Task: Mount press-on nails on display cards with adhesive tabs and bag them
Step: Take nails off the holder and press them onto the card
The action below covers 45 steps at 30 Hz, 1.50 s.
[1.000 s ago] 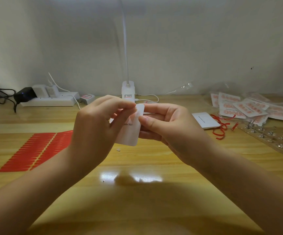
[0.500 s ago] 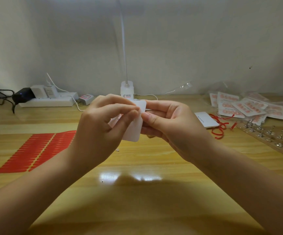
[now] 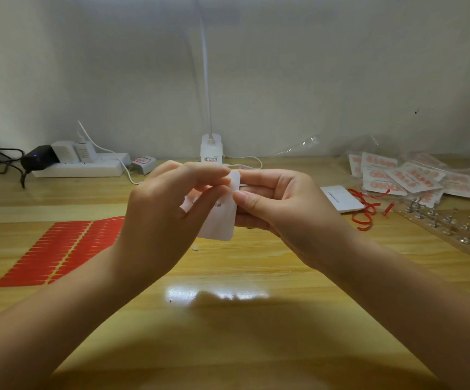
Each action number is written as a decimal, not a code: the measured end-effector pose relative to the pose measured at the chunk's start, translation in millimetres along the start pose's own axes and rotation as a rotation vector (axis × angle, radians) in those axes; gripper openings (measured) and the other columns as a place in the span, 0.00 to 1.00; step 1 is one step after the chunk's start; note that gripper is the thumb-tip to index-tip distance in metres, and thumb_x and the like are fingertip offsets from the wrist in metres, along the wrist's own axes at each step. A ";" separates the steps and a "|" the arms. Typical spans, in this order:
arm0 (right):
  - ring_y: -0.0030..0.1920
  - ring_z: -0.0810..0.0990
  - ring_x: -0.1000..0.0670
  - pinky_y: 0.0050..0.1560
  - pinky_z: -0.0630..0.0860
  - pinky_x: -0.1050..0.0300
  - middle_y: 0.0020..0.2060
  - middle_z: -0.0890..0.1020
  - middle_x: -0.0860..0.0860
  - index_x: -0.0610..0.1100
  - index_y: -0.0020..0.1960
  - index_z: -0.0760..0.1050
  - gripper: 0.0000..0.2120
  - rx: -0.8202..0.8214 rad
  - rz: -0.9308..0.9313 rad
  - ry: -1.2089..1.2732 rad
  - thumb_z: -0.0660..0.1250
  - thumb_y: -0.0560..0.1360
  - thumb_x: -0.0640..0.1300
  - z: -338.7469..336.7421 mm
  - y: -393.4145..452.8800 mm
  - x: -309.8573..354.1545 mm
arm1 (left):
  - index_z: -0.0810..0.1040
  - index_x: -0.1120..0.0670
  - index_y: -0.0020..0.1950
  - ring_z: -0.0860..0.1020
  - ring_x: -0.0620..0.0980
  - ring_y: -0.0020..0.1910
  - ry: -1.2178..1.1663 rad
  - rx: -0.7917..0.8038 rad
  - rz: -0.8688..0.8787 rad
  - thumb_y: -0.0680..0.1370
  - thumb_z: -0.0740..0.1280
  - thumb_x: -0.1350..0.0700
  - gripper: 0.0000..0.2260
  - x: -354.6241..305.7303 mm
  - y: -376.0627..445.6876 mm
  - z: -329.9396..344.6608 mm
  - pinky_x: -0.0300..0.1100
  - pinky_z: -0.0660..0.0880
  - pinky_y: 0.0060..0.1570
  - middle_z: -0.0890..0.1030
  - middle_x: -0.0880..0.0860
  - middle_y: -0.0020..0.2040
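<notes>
A white display card (image 3: 220,220) with printed lettering is held upright above the wooden table, between both hands. My right hand (image 3: 279,209) pinches its right edge between thumb and fingers. My left hand (image 3: 166,215) has thumb and forefinger curled against the card's face near the top; whatever they pinch there is hidden. Red adhesive tab sheets (image 3: 56,249) lie flat at the left. Another white card (image 3: 342,199) lies at the right, next to red peeled strips (image 3: 366,209). A pile of bagged cards with pink nails (image 3: 405,178) sits at the far right.
A wooden board with metal nail holders (image 3: 448,226) lies at the right edge. A lamp base (image 3: 211,150) and its cable stand at the back centre. A white power strip with plugs (image 3: 79,164) sits at the back left. A tiny white scrap (image 3: 195,248) lies under the card.
The card has stayed between my hands, tilting slightly so its printed lettering shows again. My left thumb and forefinger have shifted a little along the card's top.
</notes>
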State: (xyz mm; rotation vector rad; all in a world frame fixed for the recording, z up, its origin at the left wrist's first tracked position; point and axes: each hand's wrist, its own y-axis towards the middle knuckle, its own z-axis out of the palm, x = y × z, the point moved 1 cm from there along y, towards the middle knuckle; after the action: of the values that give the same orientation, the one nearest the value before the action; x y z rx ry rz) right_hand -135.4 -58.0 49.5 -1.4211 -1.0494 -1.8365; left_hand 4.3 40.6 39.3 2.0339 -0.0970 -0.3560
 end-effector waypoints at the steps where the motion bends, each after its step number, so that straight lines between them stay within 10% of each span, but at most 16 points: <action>1: 0.48 0.85 0.47 0.46 0.82 0.58 0.47 0.85 0.41 0.40 0.56 0.79 0.11 0.001 -0.001 -0.001 0.63 0.78 0.30 0.1 -0.1 -0.5 | 0.82 0.58 0.53 0.80 0.48 0.44 -0.002 -0.005 -0.002 0.74 0.73 0.61 0.09 0.3 -0.2 0.2 0.38 0.76 0.47 0.81 0.48 0.46; 17: 0.46 0.86 0.50 0.42 0.80 0.62 0.47 0.86 0.45 0.43 0.54 0.79 0.11 0.014 -0.021 -0.017 0.63 0.77 0.30 -1.9 1.6 -1.5 | 0.83 0.58 0.51 0.80 0.52 0.41 0.057 -0.013 0.057 0.75 0.73 0.59 0.06 3.1 -3.2 1.6 0.40 0.75 0.43 0.84 0.53 0.44; 22: 0.43 0.86 0.51 0.40 0.80 0.63 0.44 0.86 0.46 0.43 0.54 0.79 0.12 -0.021 0.012 0.001 0.64 0.77 0.30 -8.2 3.7 -4.9 | 0.82 0.60 0.56 0.82 0.57 0.44 0.129 0.037 0.157 0.77 0.70 0.62 0.09 6.1 -0.5 5.2 0.55 0.77 0.44 0.85 0.55 0.45; 26: 0.46 0.86 0.45 0.56 0.76 0.38 0.46 0.86 0.45 0.45 0.53 0.80 0.10 -0.097 0.043 -0.071 0.66 0.76 0.33 -17.3 9.4 -11.0 | 0.74 0.57 0.65 0.78 0.51 0.60 -0.082 0.046 -0.085 0.78 0.66 0.61 0.15 3.4 -3.6 8.0 0.52 0.74 0.60 0.80 0.49 0.59; 30: 0.46 0.86 0.47 0.45 0.82 0.55 0.45 0.86 0.43 0.44 0.50 0.81 0.13 -0.095 0.024 -0.026 0.63 0.76 0.28 -23.1 12.3 -12.7 | 0.66 0.49 0.73 0.76 0.39 0.58 -0.214 0.102 -0.522 0.78 0.68 0.47 0.25 10.8 -1.0 7.7 0.36 0.74 0.57 0.74 0.44 0.64; 33: 0.48 0.85 0.45 0.46 0.82 0.56 0.48 0.85 0.41 0.40 0.54 0.79 0.13 -0.094 0.030 -0.013 0.63 0.76 0.27 -26.1 13.6 -15.8 | 0.67 0.52 0.72 0.83 0.46 0.52 -0.639 0.153 -0.882 0.71 0.71 0.51 0.30 13.5 -1.1 13.6 0.45 0.79 0.52 0.84 0.50 0.53; 45: 0.32 0.81 0.49 0.33 0.81 0.57 0.35 0.81 0.43 0.35 0.48 0.76 0.06 -0.290 0.054 -0.085 0.60 0.79 0.33 -44.5 23.2 -27.7 | 0.75 0.48 0.60 0.84 0.52 0.48 -0.740 0.077 -0.870 0.69 0.72 0.55 0.20 17.0 -9.2 21.3 0.48 0.81 0.47 0.86 0.52 0.46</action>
State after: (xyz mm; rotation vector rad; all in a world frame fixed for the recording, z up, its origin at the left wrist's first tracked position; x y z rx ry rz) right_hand -131.5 -108.6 22.8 -1.6893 -0.7987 -1.9635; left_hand 13.5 23.1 18.4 1.8198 0.3403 -1.6510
